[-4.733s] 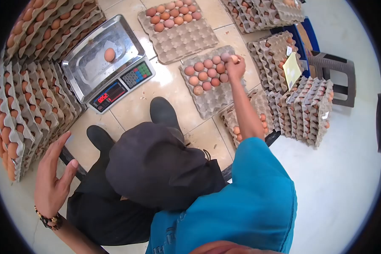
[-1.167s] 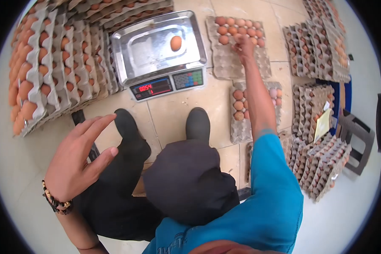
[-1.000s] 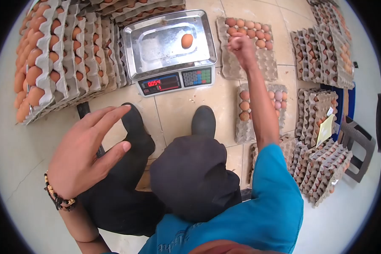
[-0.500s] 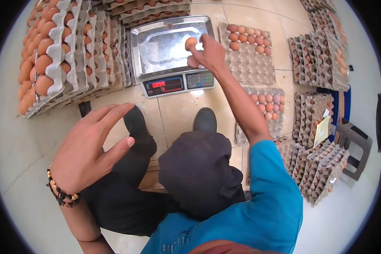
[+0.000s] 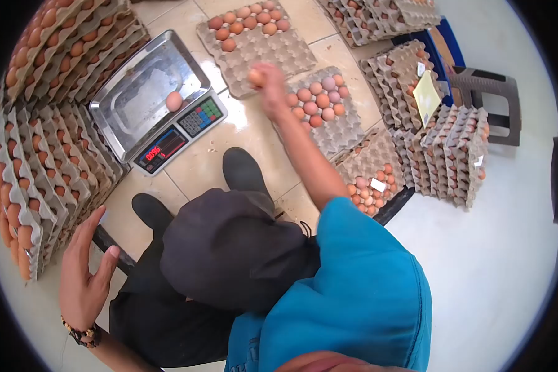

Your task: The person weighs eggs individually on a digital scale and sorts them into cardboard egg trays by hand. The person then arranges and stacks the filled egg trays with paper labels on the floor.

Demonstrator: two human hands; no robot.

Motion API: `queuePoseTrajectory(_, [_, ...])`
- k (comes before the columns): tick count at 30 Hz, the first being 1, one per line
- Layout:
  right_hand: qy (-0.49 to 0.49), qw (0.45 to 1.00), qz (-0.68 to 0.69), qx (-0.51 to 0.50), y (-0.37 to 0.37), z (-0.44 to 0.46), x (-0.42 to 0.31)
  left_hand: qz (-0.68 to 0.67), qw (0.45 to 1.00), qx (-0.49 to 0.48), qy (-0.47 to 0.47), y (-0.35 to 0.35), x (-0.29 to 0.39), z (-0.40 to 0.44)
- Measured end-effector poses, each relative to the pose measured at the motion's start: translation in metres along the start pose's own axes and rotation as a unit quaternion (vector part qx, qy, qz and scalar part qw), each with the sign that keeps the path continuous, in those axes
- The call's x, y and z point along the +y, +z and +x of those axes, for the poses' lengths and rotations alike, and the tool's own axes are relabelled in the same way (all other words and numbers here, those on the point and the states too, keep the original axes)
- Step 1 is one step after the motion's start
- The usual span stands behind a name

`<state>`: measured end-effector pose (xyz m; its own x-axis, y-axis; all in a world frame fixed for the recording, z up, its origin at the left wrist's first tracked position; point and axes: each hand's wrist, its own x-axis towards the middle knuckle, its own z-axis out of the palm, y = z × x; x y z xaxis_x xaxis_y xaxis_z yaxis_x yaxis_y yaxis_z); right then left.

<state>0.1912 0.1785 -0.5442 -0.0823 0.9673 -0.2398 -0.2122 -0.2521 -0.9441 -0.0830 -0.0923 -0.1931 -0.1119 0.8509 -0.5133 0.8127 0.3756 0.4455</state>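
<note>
Fingers (image 5: 80, 245) together, thumb apart, the left hand (image 5: 80, 288) is hovering open; rightward, one egg (image 5: 174, 101) is lying on the scale's pan (image 5: 127, 105). Reaching forward, the right arm (image 5: 313, 158) is holding its hand (image 5: 271, 93) over a part-filled tray's (image 5: 282, 59) near end, fingertips clamping another egg (image 5: 255, 77).

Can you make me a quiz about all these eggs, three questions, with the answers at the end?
1. How many eggs lie on the metal pan of the scale?
2. True or false: the right hand holds an orange egg, and the left hand is empty.
3. Where is the yellow paper?
A) inside a boot
B) by the stacked egg trays
C) on the keypad

Key: 1. One. 2. True. 3. B.
</note>
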Motion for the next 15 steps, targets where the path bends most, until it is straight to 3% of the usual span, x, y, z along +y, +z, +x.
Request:
queuePoseTrajectory(1, [0.019,0.998,-0.016,0.05,-0.053,0.005,0.008,-0.001,1.0,-0.002,0.007,0.0,0.002,0.001])
queuePoseTrajectory(3, [-0.046,0.957,-0.226,0.176,-0.149,0.012,0.013,-0.002,1.0,-0.005,0.015,0.0,0.005,0.003])
queuePoseTrajectory(5, [-0.073,0.856,-0.37,0.354,-0.227,0.01,0.015,-0.003,1.0,-0.01,0.018,0.001,0.009,0.005])
queuePoseTrajectory(6, [-0.138,0.765,-0.441,0.45,-0.247,0.008,0.013,-0.006,1.0,-0.01,0.018,0.001,0.01,0.007])
queuePoseTrajectory(9, [-0.069,0.775,-0.525,0.345,-0.28,-0.001,-0.009,-0.006,1.0,-0.009,0.007,0.0,0.013,0.011])
queuePoseTrajectory(12, [-0.029,0.695,-0.638,0.329,-0.258,0.016,-0.028,0.001,1.0,-0.015,-0.012,-0.001,0.013,0.014])
queuePoseTrajectory(15, [-0.174,0.774,-0.536,0.288,-0.221,0.077,-0.02,0.005,1.0,-0.023,-0.017,0.001,0.01,0.02])
